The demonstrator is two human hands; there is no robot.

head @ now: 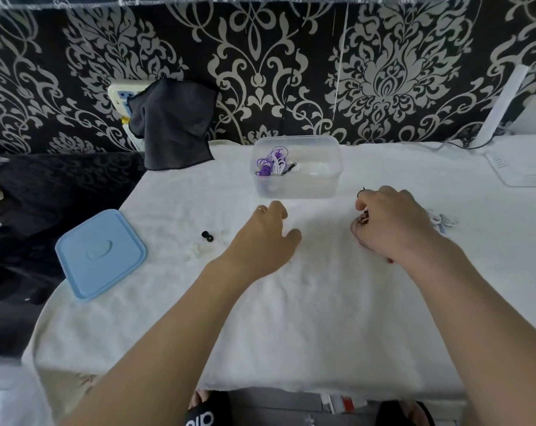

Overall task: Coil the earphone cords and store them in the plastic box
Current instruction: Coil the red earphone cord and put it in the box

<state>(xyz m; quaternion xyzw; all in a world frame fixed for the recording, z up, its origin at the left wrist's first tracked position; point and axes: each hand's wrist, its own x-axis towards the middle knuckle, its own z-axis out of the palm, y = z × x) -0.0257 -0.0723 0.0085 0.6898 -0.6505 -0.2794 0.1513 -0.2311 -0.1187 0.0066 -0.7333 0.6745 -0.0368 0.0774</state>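
A clear plastic box (297, 187) stands at the back middle of the white cloth-covered table, with purple and white earphone cords (271, 163) coiled in its left half. My right hand (392, 219) is right of the box, its fingers curled round a dark brown earphone cord (362, 224) that loops down to the cloth below the hand. My left hand (268, 238) hovers in front of the box, fingers loosely bent, holding nothing. Another pale earphone bundle (443, 222) lies right of my right hand.
The blue box lid (100, 253) lies flat at the table's left edge. A small black ear tip (207, 236) and some white bits (200, 249) lie between lid and left hand. A dark cloth (174, 124) hangs at the back left. A white device (521, 162) sits at the back right.
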